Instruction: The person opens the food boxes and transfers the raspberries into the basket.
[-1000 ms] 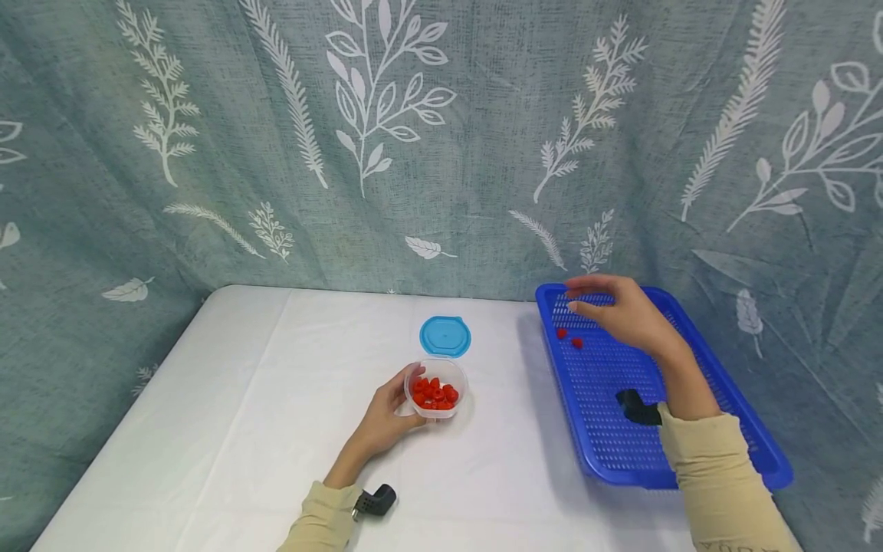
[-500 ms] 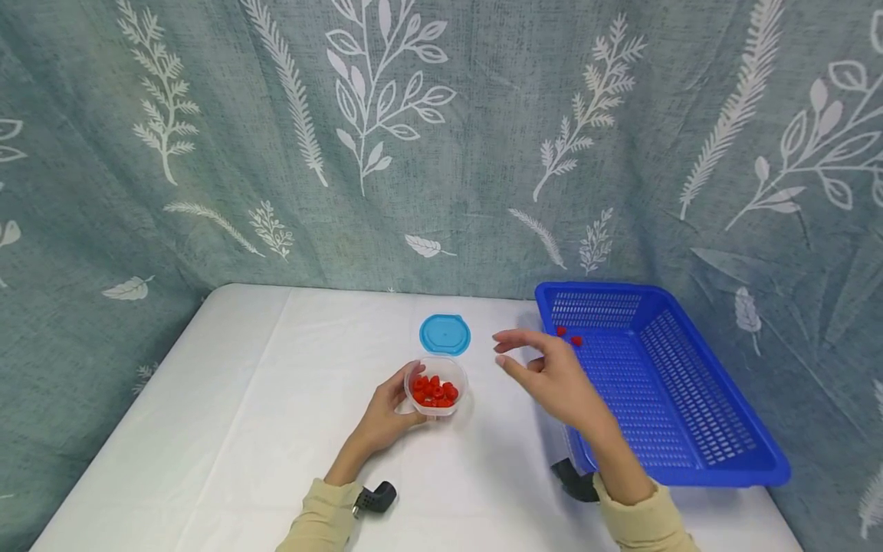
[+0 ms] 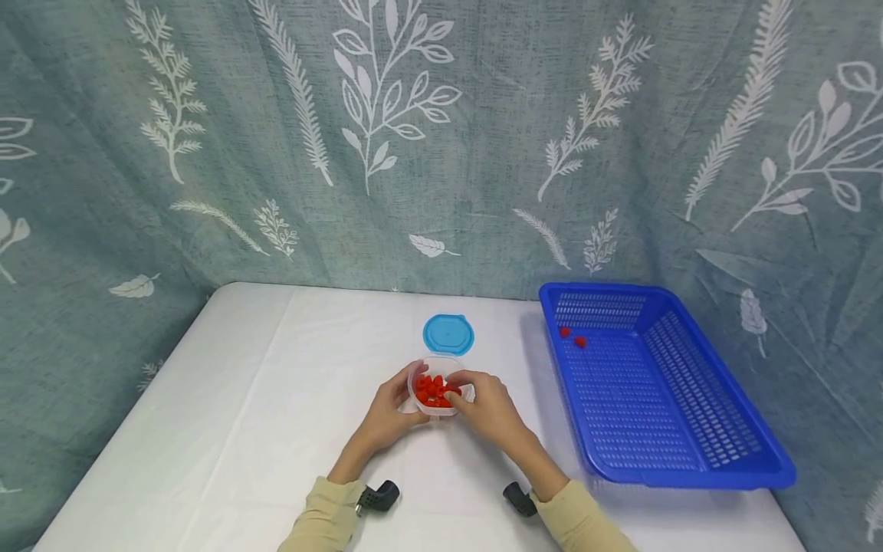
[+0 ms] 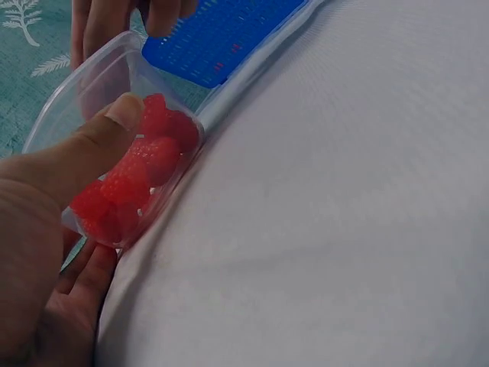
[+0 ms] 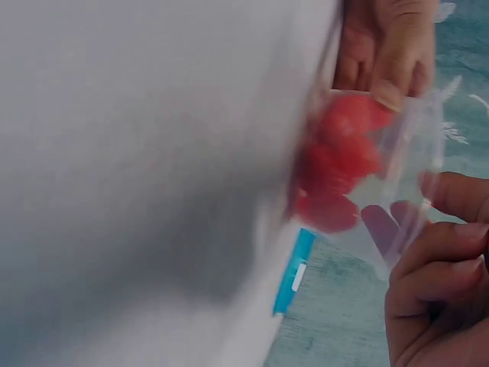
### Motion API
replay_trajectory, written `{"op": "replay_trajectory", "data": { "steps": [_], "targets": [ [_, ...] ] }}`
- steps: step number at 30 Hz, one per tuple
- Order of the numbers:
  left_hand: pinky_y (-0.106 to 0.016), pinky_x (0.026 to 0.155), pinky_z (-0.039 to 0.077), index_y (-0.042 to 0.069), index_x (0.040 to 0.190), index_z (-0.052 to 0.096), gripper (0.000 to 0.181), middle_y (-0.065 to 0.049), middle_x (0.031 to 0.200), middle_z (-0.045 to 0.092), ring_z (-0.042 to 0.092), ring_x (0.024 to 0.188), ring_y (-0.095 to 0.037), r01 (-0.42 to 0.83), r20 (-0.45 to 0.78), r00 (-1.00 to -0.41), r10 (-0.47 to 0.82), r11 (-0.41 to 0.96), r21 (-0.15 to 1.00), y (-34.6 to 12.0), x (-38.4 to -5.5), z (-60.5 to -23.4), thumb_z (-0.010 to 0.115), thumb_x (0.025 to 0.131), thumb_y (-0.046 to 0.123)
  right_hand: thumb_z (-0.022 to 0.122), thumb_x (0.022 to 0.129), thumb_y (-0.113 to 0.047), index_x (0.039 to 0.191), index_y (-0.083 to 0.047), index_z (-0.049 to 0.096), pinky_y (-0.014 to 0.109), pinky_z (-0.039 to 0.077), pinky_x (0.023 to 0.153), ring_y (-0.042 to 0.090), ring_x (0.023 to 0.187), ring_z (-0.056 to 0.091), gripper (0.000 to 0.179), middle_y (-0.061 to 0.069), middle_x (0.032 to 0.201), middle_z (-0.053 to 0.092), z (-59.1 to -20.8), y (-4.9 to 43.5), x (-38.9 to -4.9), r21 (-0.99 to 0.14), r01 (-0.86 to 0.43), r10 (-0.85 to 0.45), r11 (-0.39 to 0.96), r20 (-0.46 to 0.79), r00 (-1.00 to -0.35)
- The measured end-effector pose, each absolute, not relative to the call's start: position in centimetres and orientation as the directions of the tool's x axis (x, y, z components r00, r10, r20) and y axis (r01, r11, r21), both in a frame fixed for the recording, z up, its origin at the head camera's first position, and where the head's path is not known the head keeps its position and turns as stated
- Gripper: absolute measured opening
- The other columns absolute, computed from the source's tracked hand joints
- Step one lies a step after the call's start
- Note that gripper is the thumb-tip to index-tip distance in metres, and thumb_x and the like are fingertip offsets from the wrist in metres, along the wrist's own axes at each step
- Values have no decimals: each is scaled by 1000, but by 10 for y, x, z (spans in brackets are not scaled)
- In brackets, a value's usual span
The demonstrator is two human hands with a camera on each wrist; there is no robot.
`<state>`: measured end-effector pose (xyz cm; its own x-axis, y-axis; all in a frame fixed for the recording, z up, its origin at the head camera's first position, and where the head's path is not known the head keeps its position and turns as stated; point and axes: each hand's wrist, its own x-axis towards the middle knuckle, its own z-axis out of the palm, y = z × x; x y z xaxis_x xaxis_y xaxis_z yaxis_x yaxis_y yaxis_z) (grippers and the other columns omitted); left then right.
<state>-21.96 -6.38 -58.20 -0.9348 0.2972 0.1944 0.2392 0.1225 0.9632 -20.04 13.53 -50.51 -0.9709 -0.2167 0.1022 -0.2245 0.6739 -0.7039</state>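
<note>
My left hand point(image 3: 386, 414) holds a small clear plastic container point(image 3: 441, 412) by its side, the thumb showing against the wall in the left wrist view. Several red raspberries point(image 4: 141, 164) are heaped at the container's bottom. From the opposite side my right hand point(image 3: 493, 410) reaches over the rim, thumb and index finger apart above the berries in the head view. In the right wrist view its fingertips point(image 5: 380, 228) show through the plastic, a little short of the raspberries point(image 5: 332, 164).
Just behind the container lies a round blue lid point(image 3: 448, 334). At the right stands a blue perforated basket point(image 3: 641, 414), with two raspberries point(image 3: 580, 342) near its far left corner. A white cloth point(image 3: 241, 429) covers the table, and a patterned green curtain point(image 3: 483, 138) hangs behind.
My right hand has moved left from above the basket, across the table, to the container's mouth. The left hand and container have stayed in place.
</note>
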Motion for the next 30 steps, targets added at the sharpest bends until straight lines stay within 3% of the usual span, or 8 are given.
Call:
{"op": "replay_trajectory", "data": {
  "steps": [6,15,24,30],
  "targets": [
    [-43,118,38,8,153,43,87,-13,150,53,45,144,-29,240,199,-932,302,103,965,-68,-221,-583,84,77,-4,73,93,-12,117,-3,74,45,61,90,27,102,69,25,11,115,75,-508,122,-209,-664,-199,-238,720,33,-971],
    [-44,117,39,5,152,44,85,-17,149,54,46,143,-32,264,227,-922,314,81,961,-69,-220,-582,85,78,-1,70,95,-9,118,0,73,44,61,92,27,100,69,25,13,114,74,-499,111,-214,-576,-157,-241,802,-72,-968],
    [-42,116,40,4,154,41,86,-16,150,53,46,143,-32,279,230,-917,326,114,953,-69,-220,-580,85,80,4,71,94,-6,109,-3,70,44,60,92,25,95,66,16,10,107,72,-498,111,-214,-550,-179,-248,816,-53,-967],
    [-40,117,40,4,154,42,87,-15,150,53,46,144,-29,276,224,-919,325,122,953,-70,-220,-580,87,78,4,74,91,-6,100,-9,67,41,59,82,21,86,62,11,4,98,71,-499,114,-216,-581,-191,-257,791,-34,-966]
  ]
}}
